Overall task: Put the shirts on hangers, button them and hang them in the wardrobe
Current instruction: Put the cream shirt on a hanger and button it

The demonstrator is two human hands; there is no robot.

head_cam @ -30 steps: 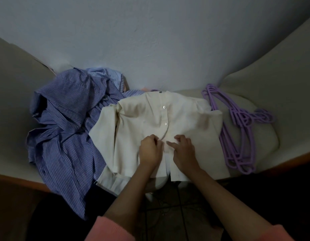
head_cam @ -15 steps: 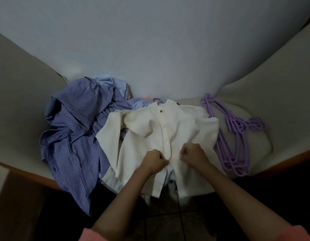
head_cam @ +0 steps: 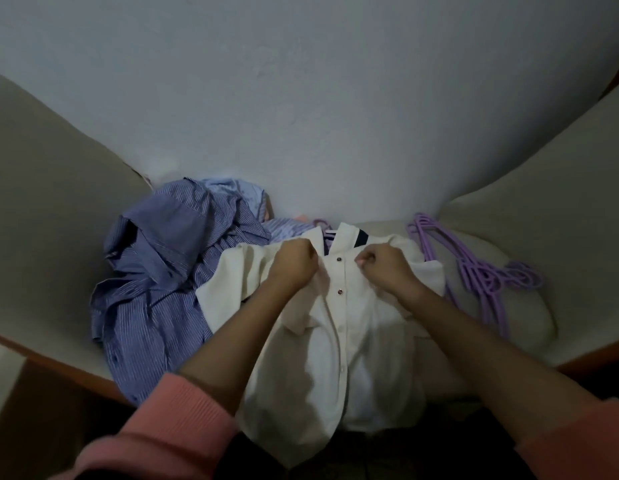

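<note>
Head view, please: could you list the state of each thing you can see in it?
White shirt: on a hanger, placket closed, held at the collar.
Left hand: grips the collar.
Right hand: grips the collar.
Striped shirts: crumpled heap, unhung.
Spare hangers: piled, unused.

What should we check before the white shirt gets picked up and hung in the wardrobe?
1. Hanger inside the shirt: ok, a purple hanger hook pokes out beside the collar of the white shirt.
2. Both shoulders held: ok, the left hand and right hand each grip the cloth near the collar.
3. Buttons down the front done: cannot tell, the placket looks closed but the lowest part is in shadow.
4. Top collar button: not ok, the collar lies open.
5. Spare purple hangers out of the way: ok, lying apart to the right.
6. Striped blue shirts: not ok, heaped without hangers.
</note>
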